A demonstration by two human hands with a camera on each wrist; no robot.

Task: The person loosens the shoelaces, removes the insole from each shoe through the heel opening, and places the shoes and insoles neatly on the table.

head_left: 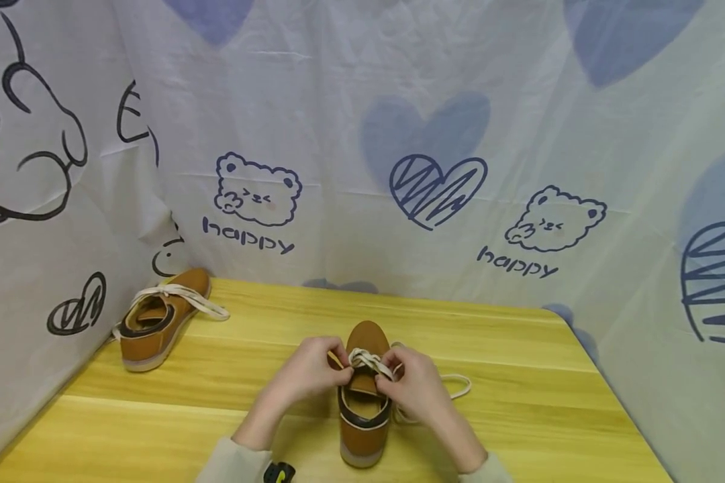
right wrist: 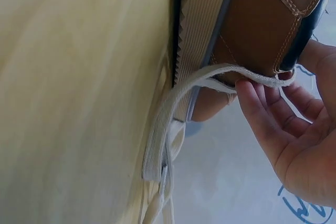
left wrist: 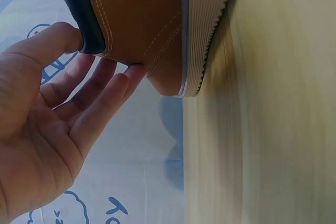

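Note:
A brown shoe (head_left: pixel 361 439) with a dark collar stands on the table, toe pointing away. White shoelace (head_left: pixel 367 359) crosses over its tongue. My left hand (head_left: pixel 316 367) bends its thumb and fingers in at the lace's left side; in the left wrist view the shoe's side (left wrist: pixel 142 19) hides those fingertips. On the other side my right hand (head_left: pixel 419 384) pinches the lace near the tongue. From there a loose length of lace (right wrist: pixel 157 135) hangs down the shoe's side to the table in the right wrist view.
A matching brown shoe (head_left: pixel 148 345), its white lace tied across the top, stands at the table's left edge. The yellow wood-grain table (head_left: pixel 519 416) meets a printed white curtain (head_left: pixel 338 255) behind and at the sides. A dark strap (head_left: pixel 279 472) shows at the left wrist.

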